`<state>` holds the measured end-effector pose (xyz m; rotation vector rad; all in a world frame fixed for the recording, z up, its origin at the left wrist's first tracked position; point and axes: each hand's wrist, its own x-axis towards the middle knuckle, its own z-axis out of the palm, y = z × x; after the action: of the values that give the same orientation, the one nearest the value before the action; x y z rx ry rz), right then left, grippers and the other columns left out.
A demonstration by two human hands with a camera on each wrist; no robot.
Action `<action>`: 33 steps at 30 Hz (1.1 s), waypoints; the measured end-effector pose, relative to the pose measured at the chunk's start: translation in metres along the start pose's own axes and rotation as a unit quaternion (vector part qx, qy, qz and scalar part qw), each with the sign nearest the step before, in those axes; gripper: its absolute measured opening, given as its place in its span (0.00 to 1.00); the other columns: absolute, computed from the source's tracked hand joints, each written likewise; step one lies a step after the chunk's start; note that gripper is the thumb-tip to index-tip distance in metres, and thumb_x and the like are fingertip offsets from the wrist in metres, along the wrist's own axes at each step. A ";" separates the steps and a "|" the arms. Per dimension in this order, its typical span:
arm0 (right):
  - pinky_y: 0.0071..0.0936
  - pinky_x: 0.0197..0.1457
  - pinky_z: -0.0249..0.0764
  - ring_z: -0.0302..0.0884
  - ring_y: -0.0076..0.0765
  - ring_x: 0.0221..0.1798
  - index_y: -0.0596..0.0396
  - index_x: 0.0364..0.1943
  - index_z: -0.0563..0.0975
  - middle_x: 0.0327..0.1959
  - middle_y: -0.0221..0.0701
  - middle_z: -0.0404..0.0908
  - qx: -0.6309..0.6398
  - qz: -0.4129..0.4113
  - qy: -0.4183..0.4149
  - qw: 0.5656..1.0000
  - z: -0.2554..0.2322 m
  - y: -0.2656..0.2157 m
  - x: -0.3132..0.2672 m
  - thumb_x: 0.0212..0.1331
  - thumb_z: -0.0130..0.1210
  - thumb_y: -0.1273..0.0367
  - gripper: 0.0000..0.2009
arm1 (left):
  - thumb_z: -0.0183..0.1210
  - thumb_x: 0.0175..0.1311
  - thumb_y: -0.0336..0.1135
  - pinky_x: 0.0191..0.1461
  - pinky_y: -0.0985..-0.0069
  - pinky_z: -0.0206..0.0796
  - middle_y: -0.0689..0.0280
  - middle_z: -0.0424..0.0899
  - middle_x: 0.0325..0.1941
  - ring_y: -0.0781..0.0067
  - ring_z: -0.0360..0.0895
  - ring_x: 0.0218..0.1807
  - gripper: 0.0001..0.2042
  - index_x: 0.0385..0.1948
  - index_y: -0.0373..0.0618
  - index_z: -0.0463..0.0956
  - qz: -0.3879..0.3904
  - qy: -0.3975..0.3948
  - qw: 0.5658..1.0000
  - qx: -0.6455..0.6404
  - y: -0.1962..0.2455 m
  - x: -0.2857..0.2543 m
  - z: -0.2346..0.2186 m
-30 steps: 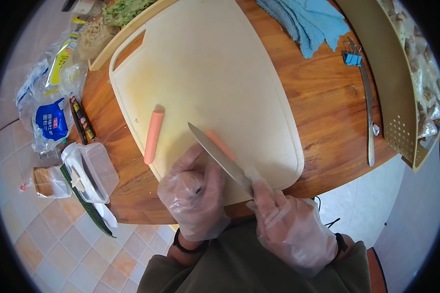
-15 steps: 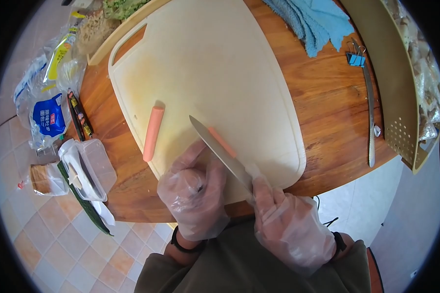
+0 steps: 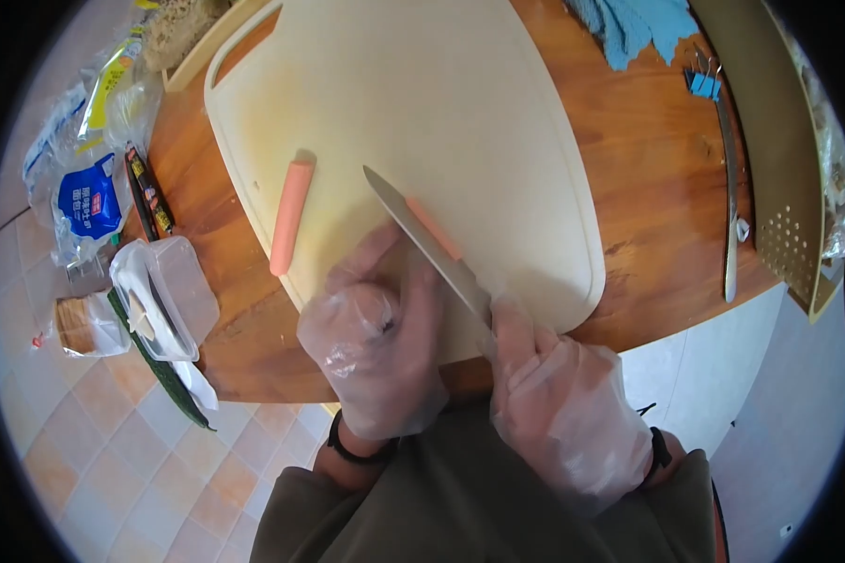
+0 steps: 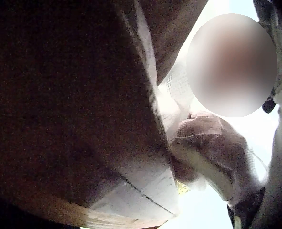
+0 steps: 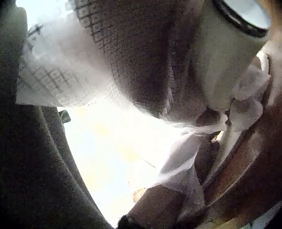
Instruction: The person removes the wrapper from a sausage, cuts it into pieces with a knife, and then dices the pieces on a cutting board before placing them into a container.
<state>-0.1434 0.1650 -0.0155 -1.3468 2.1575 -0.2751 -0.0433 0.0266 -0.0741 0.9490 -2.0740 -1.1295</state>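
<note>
In the head view, my right hand in a clear plastic glove grips a kitchen knife, forefinger stretched toward the blade. Its pale handle shows in the right wrist view. The blade lies along a pink sausage, slanting up and left; a strip shows on its right side and the rest is hidden. My gloved left hand holds the sausage from the left, thumb and fingers close to the blade. A second sausage lies apart near the left edge of the white cutting board.
Left of the board are a clear plastic box, a cucumber, bagged bread and plastic packaging. To the right lie a blue cloth, a long metal utensil, a binder clip and a perforated gold-coloured bin.
The knife has slid slightly forward along the sausage, its tip reaching farther past the end. The head view has shifted, so the board and surrounding things sit higher. The left hand keeps its hold.
</note>
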 end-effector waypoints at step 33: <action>0.29 0.23 0.72 0.74 0.25 0.21 0.69 0.61 0.75 0.25 0.28 0.73 -0.006 0.009 0.041 0.999 0.004 -0.002 0.010 0.59 0.55 0.71 0.25 | 0.75 0.57 0.22 0.24 0.73 0.60 0.48 0.90 0.50 0.75 0.68 0.21 0.26 0.19 0.43 0.57 0.032 -0.044 0.998 -0.015 -0.005 0.006 -0.005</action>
<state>-0.1426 0.1558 -0.0218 -1.3424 2.2406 -0.3159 -0.0414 0.0176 -0.0748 0.8254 -2.1362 -1.1852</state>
